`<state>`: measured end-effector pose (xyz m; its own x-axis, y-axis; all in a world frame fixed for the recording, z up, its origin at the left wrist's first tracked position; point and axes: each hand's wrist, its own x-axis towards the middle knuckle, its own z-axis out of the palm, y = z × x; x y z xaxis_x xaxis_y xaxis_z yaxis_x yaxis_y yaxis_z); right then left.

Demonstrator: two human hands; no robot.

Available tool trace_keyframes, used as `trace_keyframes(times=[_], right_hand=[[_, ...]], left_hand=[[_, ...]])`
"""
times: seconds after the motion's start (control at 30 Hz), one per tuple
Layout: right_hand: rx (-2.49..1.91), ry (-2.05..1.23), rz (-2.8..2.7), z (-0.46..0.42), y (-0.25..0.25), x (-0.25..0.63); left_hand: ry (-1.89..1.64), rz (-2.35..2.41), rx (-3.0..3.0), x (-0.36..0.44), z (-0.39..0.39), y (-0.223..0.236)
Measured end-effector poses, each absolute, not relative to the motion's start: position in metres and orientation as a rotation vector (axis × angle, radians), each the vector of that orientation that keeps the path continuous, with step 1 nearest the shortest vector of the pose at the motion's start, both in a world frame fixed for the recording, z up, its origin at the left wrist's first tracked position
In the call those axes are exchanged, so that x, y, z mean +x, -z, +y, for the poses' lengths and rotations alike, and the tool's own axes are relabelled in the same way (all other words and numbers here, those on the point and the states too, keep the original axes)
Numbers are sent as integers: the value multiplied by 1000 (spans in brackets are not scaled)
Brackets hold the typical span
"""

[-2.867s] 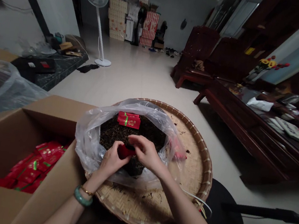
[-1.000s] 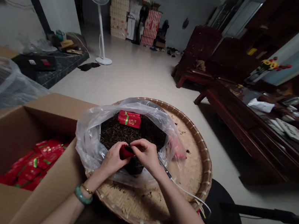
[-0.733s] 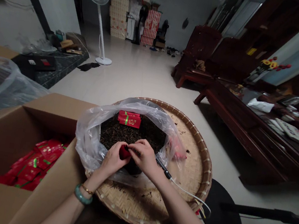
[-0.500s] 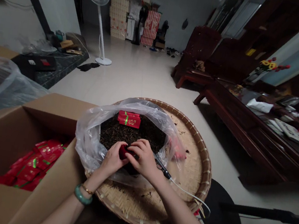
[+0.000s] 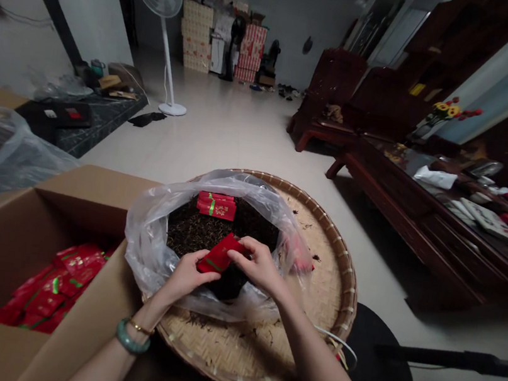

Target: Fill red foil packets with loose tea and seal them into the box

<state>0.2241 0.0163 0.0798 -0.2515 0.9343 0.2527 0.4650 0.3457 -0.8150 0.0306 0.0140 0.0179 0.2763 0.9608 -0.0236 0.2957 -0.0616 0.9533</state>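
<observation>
My left forearm (image 5: 101,365) slants up and to the right from the bottom of my view, while my right forearm (image 5: 325,370) comes in from the lower right and leans up to the left, so the two converge in front of me. My left hand (image 5: 184,277) is gripping, its thumb (image 5: 210,277) stretched rightward on the side nearest me, its fingers curled on the farther side. My right hand (image 5: 259,266) sits slightly farther out, pinching, its thumb (image 5: 238,258) reaching leftward below the bent index finger (image 5: 249,242). My hands are near each other but apart.
</observation>
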Motion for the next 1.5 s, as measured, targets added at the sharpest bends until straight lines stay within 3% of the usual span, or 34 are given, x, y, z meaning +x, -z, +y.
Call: trace_keyframes(times=[0.17,0.43,0.73,1.2,1.5], right_hand=[[-1209,-891,-1894,18,-86,234],[-1219,-1062,-1313,13,-63,214],[-1234,-1210,-1346,12,-55,209],[-1149,-769,-1643,-1,-57,206],[-1346,-700,-2015,10,-74,206]], left_hand=[[-780,1141,1538,30,13,-27],[-815,1126,1413,39,11,-27],[-847,984,1216,40,10,-41],[-769,1047,1322,47,6,-40],[-646,1047,1383,49,4,-40]])
